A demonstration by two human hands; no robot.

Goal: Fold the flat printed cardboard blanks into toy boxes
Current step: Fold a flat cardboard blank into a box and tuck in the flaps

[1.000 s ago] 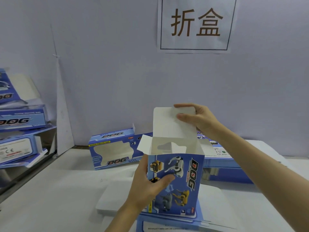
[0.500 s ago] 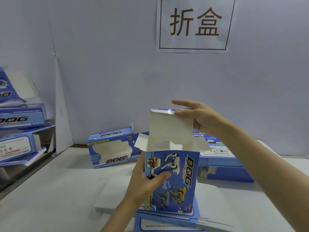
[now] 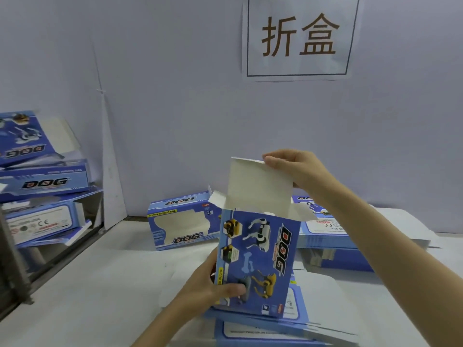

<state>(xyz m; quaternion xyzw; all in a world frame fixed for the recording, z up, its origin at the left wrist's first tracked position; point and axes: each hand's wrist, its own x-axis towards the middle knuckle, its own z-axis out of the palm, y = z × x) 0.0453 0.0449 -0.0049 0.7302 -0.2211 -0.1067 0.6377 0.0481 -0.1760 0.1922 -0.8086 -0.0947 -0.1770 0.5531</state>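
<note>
At the far left, a heap of folded blue boxes [image 3: 42, 181] marked "DOG" leans in a loose pile at the edge of the white surface [image 3: 87, 296]. Right of it, 1 finished box [image 3: 180, 226] lies on its side against the grey wall [image 3: 175, 96], its window cut-out facing me. In the near centre my left hand [image 3: 208, 284] has its grip closed on the lower left edge of the box in progress [image 3: 260, 259], thumb pressed across the printed front, fingers hidden behind. That box stands upright over a flat blank [image 3: 263, 331] lying on the surface; I cannot tell whether its base touches. Its top is open, with 2 small side flaps [image 3: 302, 211] splayed outward. Its tall top flap [image 3: 258, 186] rises white side toward me, and my right hand [image 3: 298, 169] holds it in a narrow grip, thumb and fingers pinching the upper right corner. On the wall above hangs a paper sign [image 3: 298, 38] with 2 large brown characters. At the far right, behind my forearm, a stack of flat blanks [image 3: 330, 236] rests on the surface.
</note>
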